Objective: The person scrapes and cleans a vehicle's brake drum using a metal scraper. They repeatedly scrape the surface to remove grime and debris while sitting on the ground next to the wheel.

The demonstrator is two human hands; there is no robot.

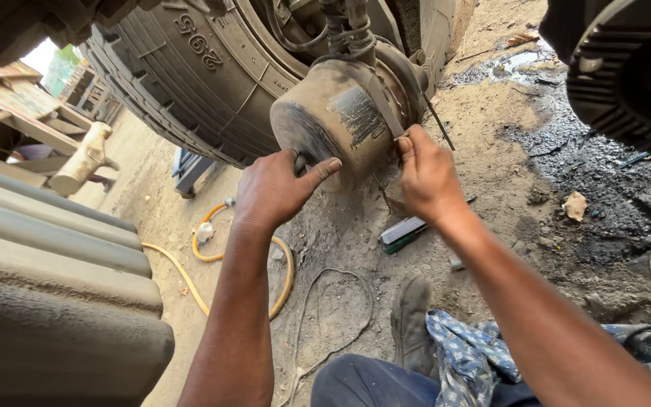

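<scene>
Dirt ground (506,151) lay under the truck. Left hand (276,188) clasped the drum (333,120); right hand (427,177) pinched its clamp band (386,105).

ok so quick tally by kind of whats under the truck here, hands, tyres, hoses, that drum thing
Hands: 2, left hand and right hand, both on the drum
Dusty metal drum: 1
Tyres: 2, big tyre and second tyre at the top right edge
Yellow hose: 1 on the dirt
Thin grey cable: 1
Total: 7
</scene>
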